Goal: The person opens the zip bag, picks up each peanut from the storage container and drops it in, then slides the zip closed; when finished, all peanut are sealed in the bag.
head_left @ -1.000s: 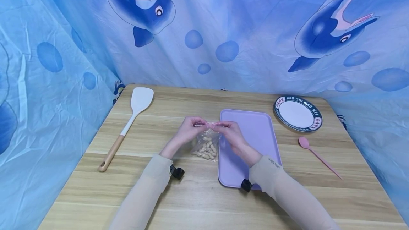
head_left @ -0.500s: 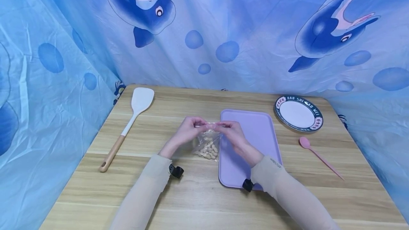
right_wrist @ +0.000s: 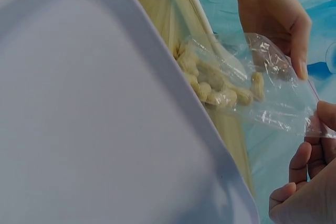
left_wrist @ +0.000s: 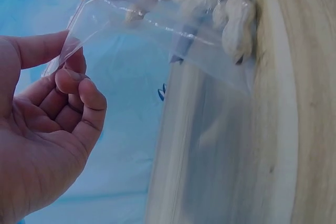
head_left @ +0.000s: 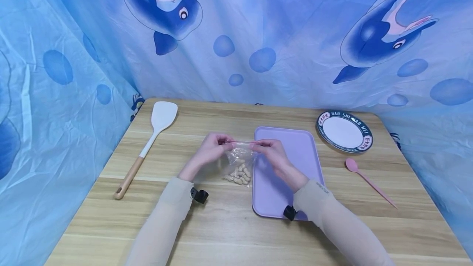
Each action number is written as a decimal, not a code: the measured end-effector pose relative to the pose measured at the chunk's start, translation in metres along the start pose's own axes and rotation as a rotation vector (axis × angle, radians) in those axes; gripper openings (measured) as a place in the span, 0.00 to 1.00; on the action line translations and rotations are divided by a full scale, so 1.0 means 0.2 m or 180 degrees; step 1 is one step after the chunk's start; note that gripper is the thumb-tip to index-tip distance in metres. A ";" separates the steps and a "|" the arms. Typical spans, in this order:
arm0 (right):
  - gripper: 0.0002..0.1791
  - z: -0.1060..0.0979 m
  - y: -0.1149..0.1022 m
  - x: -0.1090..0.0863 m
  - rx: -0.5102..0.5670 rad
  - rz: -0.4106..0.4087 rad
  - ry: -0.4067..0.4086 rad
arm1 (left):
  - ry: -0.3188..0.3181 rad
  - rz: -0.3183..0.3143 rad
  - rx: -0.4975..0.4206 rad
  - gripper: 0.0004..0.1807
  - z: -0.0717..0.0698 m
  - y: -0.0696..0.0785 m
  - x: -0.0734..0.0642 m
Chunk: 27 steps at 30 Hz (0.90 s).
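Note:
A clear zip bag [head_left: 240, 155] with a pink seal strip stands upright on the wooden table, its top edge stretched between my hands. Several unshelled peanuts [head_left: 240, 173] lie in its lower part. My left hand [head_left: 211, 149] pinches the bag's left top corner between thumb and forefinger; in the left wrist view the other fingers curl loosely below. At the opposite corner, my right hand [head_left: 272, 154] pinches the strip in the same manner, over the left side of the lilac tray [head_left: 288, 134]. The right wrist view shows the peanuts [right_wrist: 220, 97] resting close by the tray's rim.
A white spatula [head_left: 162, 116] with a wooden handle lies at the left. To the right are a white plate [head_left: 341, 132] with a dark patterned rim and a pink spoon [head_left: 369, 182]. A blue dolphin curtain [head_left: 240, 24] hangs behind the table.
My hands have drawn slightly apart, the left one moving left, so more of the bag's top strip shows between them. The peanuts and tray have stayed in place.

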State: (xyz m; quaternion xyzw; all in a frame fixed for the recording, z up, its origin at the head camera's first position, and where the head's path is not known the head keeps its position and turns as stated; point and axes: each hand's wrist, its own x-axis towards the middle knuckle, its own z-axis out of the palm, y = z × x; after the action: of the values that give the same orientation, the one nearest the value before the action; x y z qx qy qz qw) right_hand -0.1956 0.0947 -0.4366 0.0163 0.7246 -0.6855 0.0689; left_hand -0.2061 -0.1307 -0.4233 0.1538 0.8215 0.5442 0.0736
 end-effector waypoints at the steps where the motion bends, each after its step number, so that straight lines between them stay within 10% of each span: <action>1: 0.11 0.00 0.00 0.00 0.0010 -0.0012 0.0001 | 0.0015 -0.0008 0.0009 0.08 -0.01 0.00 0.00; 27: 0.11 -0.07 0.02 0.01 -0.0045 0.0059 0.0042 | 0.0013 -0.0149 0.0037 0.10 -0.10 -0.04 0.00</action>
State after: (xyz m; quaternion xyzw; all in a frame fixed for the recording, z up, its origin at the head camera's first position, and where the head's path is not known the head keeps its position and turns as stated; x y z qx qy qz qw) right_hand -0.1988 0.1082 -0.4393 0.0270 0.7297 -0.6796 0.0706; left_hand -0.2135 -0.1506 -0.4219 0.1339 0.8282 0.5378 0.0837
